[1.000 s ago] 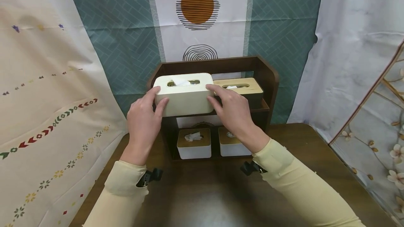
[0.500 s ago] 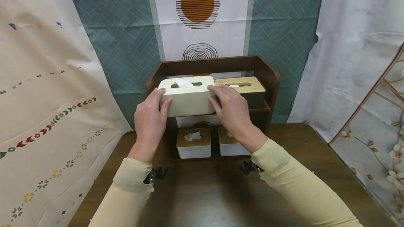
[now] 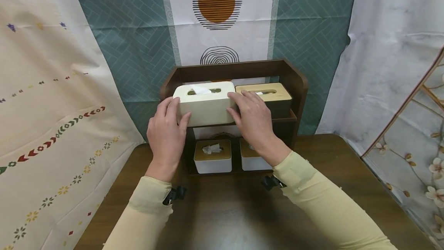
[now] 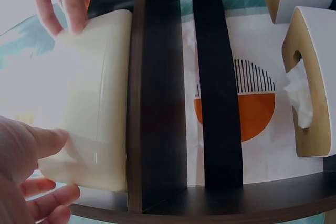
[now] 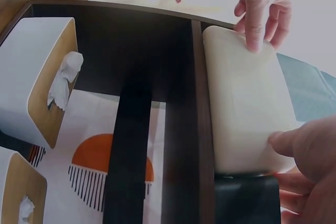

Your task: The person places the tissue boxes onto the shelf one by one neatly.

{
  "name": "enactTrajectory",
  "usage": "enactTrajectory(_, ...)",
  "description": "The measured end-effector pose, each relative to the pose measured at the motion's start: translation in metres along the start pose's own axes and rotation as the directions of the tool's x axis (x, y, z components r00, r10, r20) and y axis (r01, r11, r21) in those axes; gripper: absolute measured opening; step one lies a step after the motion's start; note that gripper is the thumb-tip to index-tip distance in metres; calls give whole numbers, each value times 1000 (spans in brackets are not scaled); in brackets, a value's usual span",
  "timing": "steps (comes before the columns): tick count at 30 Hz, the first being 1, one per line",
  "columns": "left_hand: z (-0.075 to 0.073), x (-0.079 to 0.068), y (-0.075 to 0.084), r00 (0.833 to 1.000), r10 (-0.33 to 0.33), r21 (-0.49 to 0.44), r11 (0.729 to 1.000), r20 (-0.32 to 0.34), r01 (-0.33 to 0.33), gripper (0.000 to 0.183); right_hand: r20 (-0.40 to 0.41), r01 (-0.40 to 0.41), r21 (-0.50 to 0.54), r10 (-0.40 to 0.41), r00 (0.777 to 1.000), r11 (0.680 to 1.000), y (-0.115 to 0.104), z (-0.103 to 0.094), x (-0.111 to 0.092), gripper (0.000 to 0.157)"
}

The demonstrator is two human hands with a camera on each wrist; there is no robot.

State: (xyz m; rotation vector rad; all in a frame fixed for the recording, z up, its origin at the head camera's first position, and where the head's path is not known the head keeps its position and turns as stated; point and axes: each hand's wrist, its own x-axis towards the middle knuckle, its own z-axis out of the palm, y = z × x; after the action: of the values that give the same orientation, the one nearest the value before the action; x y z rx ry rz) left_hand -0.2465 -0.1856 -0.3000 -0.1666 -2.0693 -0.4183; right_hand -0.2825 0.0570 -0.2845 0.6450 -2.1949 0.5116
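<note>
A cream tissue box (image 3: 208,112) with a white tissue in its top slot sits on the upper level of a dark brown shelf (image 3: 229,72). At its left end my left hand (image 3: 165,128) grips it, the thumb on the front face. My right hand (image 3: 254,119) holds the right end, its thumb also on the front. In both wrist views the box's front lies along the shelf board's edge. Close against its right side stands a dark tissue box (image 3: 281,108) with a pale wooden lid, partly hidden by my right hand.
On the lower level, a white tissue box (image 3: 212,166) with a wooden lid stands left of a similar white box (image 3: 254,164). The shelf rests on a brown wooden table (image 3: 225,211). Patterned cloths hang behind it and on both sides.
The cream box has shifted slightly right, its right end now close against the dark box. My left hand moved right along with it; my right hand stayed nearly in place.
</note>
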Motion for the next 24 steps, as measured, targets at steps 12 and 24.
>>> enactTrajectory(12,5,0,-2,1000,1,22,1000,6,-1,60,0,-12,14,12,1000,1000,4,4,3,44)
enactTrajectory(24,9,-1,-2,1000,10,15,1000,23,-11,65,-6,-34,18,34,999,999,7,4,2,48)
